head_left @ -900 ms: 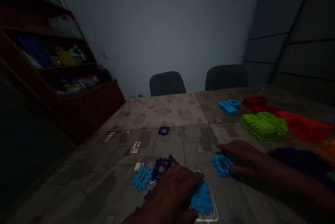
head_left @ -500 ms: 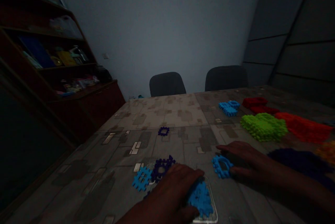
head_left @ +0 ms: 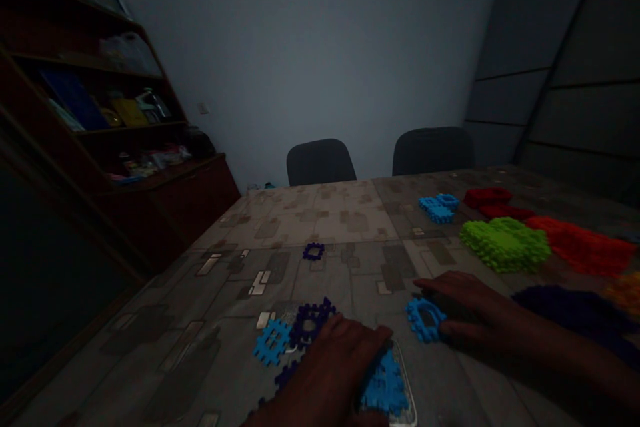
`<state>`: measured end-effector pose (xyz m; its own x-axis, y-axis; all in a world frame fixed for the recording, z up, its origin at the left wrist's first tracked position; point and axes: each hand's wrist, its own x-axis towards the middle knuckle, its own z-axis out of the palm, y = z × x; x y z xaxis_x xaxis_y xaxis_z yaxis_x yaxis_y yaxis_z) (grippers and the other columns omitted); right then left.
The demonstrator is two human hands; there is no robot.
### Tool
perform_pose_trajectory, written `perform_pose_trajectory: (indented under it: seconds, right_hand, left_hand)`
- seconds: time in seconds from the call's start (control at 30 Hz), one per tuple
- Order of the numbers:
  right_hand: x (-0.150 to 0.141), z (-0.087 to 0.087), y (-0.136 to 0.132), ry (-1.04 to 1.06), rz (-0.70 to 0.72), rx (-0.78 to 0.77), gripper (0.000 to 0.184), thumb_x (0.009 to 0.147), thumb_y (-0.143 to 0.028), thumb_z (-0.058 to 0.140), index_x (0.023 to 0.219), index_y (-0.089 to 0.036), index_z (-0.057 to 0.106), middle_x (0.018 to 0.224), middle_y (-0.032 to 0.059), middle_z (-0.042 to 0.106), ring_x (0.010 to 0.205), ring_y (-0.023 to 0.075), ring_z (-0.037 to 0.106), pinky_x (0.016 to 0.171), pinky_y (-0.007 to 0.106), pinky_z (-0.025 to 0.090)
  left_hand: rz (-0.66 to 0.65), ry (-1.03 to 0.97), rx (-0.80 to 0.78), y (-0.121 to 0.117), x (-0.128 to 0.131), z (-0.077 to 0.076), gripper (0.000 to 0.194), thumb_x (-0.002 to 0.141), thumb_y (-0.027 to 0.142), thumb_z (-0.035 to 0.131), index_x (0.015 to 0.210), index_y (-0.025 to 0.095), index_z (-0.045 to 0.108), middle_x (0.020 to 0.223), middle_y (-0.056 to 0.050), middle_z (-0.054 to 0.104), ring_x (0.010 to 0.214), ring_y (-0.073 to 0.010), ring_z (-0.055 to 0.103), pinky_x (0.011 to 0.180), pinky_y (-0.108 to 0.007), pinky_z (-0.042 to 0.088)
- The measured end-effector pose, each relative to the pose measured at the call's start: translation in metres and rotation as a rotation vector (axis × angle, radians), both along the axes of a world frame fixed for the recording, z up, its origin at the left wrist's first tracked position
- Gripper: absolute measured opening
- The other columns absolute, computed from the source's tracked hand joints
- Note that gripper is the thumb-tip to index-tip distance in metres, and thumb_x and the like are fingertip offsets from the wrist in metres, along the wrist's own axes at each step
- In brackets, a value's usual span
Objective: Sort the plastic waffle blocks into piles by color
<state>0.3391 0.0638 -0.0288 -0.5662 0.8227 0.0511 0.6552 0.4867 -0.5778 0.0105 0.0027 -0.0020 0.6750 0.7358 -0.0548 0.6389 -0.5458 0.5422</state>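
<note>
My left hand arches over a stack of light-blue interlocking plastic tiles, its fingers on the far side and its thumb on the near side. The stack sits at a clear, pale-rimmed tray. To the right, my right hand is spread low over the table, fingers apart. Its thumb tip is beside a light-blue tile with an arched opening, and its fingertips lie just beyond it. Left of my left hand are a light-blue tile and dark-purple tiles; my forearm partly covers another purple one.
A purple square frame lies farther out on the patterned tablecloth. Along the right are piles of green, red-orange and dark-purple tiles. Light-blue pieces and dark-red pieces lie behind. Two chairs stand beyond the table.
My left hand has shifted slightly to the right and toward me over the blue stack, showing more of the purple tile beside it. The right hand stays in place.
</note>
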Motion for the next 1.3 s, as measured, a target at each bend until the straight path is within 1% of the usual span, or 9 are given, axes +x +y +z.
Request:
perform_pose_trajectory:
  seconds: [0.23,0.4,0.57,0.7,0.83,0.9,1.0,1.13,1.3]
  right_hand:
    - [-0.001,0.002,0.000,0.001,-0.006,-0.032,0.061,0.094,-0.057,0.060,0.149,-0.031,0.051,0.144,0.0127,0.053,0.135,0.0369,0.045,0.115,0.059,0.035]
    - [0.000,0.001,0.001,0.002,-0.008,-0.025,0.061,0.094,-0.057,0.060,0.148,-0.030,0.052,0.142,0.0131,0.054,0.134,0.0372,0.046,0.113,0.060,0.036]
    - [-0.003,0.004,-0.001,0.013,0.013,-0.023,0.061,0.093,-0.054,0.062,0.149,-0.031,0.050,0.141,0.0130,0.055,0.132,0.0361,0.048,0.113,0.058,0.037]
    - [-0.002,0.004,-0.002,-0.003,0.006,-0.037,0.062,0.093,-0.055,0.062,0.150,-0.033,0.049,0.144,0.0117,0.053,0.135,0.0372,0.045,0.114,0.059,0.035]
    - [0.004,-0.004,0.000,-0.020,-0.007,0.004,0.065,0.091,-0.060,0.062,0.149,-0.034,0.050,0.146,0.0107,0.053,0.137,0.0400,0.043,0.115,0.061,0.036]
    - [0.006,-0.007,0.002,-0.015,-0.041,0.024,0.064,0.091,-0.061,0.061,0.148,-0.035,0.051,0.146,0.0100,0.053,0.136,0.0403,0.044,0.114,0.061,0.037]
    - [0.007,-0.006,0.004,-0.028,-0.052,0.006,0.064,0.091,-0.063,0.059,0.148,-0.033,0.052,0.146,0.0106,0.054,0.135,0.0409,0.046,0.113,0.061,0.039]
    - [0.005,-0.006,0.002,-0.029,-0.043,-0.010,0.065,0.091,-0.065,0.060,0.147,-0.033,0.054,0.146,0.0095,0.054,0.136,0.0403,0.046,0.114,0.060,0.039]
    - [0.006,-0.014,0.002,0.006,-0.080,0.021,0.063,0.090,-0.064,0.061,0.146,-0.036,0.055,0.147,0.0077,0.054,0.137,0.0394,0.046,0.114,0.060,0.038]
  left_hand:
    - [0.089,0.089,-0.070,-0.004,0.011,0.010,0.080,0.079,0.023,0.077,0.150,0.025,0.040,0.142,-0.013,0.058,0.135,-0.0324,0.049,0.121,-0.062,0.020]
    - [0.035,0.088,-0.047,-0.002,0.015,0.009,0.093,0.071,0.041,0.087,0.150,0.022,0.040,0.140,-0.015,0.059,0.131,-0.0368,0.052,0.118,-0.065,0.025]
    - [0.068,0.119,-0.075,-0.003,0.016,0.007,0.086,0.074,0.024,0.084,0.149,0.023,0.042,0.140,-0.014,0.060,0.132,-0.0342,0.052,0.120,-0.064,0.023]
    - [0.057,0.083,-0.065,-0.004,0.016,0.005,0.093,0.069,0.030,0.088,0.149,0.024,0.041,0.142,-0.015,0.059,0.132,-0.0359,0.052,0.118,-0.066,0.025]
    - [0.190,-0.015,-0.053,-0.002,-0.014,0.019,0.075,0.079,0.028,0.077,0.147,0.030,0.043,0.152,-0.010,0.051,0.140,-0.0335,0.044,0.119,-0.061,0.028]
    - [0.221,-0.066,-0.007,0.002,-0.045,0.029,0.056,0.088,0.025,0.066,0.141,0.031,0.049,0.147,-0.007,0.056,0.135,-0.0279,0.049,0.116,-0.051,0.037]
    - [0.211,-0.011,0.050,0.011,-0.096,0.036,0.045,0.092,0.025,0.059,0.136,0.028,0.052,0.143,-0.007,0.058,0.134,-0.0260,0.051,0.116,-0.048,0.036]
    - [0.210,0.080,0.000,0.017,-0.135,0.028,0.057,0.079,0.016,0.065,0.135,0.023,0.054,0.141,-0.009,0.059,0.132,-0.0281,0.053,0.114,-0.050,0.039]
    - [0.216,0.127,-0.013,0.015,-0.133,0.021,0.070,0.067,0.006,0.065,0.134,0.025,0.057,0.137,-0.004,0.061,0.130,-0.0249,0.054,0.113,-0.042,0.039]
